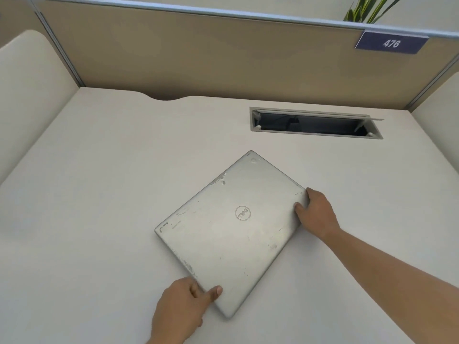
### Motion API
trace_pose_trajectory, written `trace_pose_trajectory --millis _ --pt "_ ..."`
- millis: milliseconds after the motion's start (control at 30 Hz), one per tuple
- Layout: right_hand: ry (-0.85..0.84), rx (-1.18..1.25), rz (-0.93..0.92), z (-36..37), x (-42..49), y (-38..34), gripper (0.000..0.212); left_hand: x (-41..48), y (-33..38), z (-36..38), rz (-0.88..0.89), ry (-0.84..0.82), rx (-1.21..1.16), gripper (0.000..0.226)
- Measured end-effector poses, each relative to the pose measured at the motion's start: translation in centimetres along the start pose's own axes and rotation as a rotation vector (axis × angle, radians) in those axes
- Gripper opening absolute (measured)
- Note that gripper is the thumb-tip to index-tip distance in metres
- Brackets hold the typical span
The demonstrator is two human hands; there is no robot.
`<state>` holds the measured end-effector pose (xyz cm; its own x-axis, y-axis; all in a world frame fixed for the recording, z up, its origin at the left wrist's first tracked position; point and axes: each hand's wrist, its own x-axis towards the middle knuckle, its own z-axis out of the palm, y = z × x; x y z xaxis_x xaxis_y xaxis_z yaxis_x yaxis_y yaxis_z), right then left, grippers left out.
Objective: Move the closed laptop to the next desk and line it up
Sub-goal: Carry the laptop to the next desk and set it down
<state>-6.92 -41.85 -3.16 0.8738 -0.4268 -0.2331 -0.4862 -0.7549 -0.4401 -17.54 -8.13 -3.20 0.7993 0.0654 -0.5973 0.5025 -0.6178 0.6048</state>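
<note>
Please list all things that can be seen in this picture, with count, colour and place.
laptop: one, silver, closed, lying turned at an angle on the desk, near the middle.
desk: one, off-white, fills most of the view.
cable hatch: one, grey frame, lid open, dark inside, far right part of the desk.
partition: one, beige with grey top rail, behind the desk.
number sign: one, dark blue, reads 476, top right on the partition.
plant: one, green leaves, behind the partition, top right.
left hand: one, at the laptop's near corner.
right hand: one, on the laptop's right corner.

head view looks steeply down, close above the desk (99,170).
</note>
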Motion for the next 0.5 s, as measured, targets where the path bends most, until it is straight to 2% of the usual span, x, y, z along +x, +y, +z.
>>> trace_pose_trajectory --millis 167,300,500 --pt "-0.031 0.048 -0.014 0.0 -0.8 0.5 0.069 0.5 -0.6 0.0 -0.053 0.163 -0.232 0.049" --pt "-0.046 0.034 0.02 -0.6 -0.1 -0.4 0.057 0.7 0.6 0.1 -0.136 0.163 -0.427 0.048" --pt "-0.088 -0.088 0.04 -0.8 1.1 -1.6 0.042 0.3 2.5 0.8 -0.184 0.14 -0.554 0.038"
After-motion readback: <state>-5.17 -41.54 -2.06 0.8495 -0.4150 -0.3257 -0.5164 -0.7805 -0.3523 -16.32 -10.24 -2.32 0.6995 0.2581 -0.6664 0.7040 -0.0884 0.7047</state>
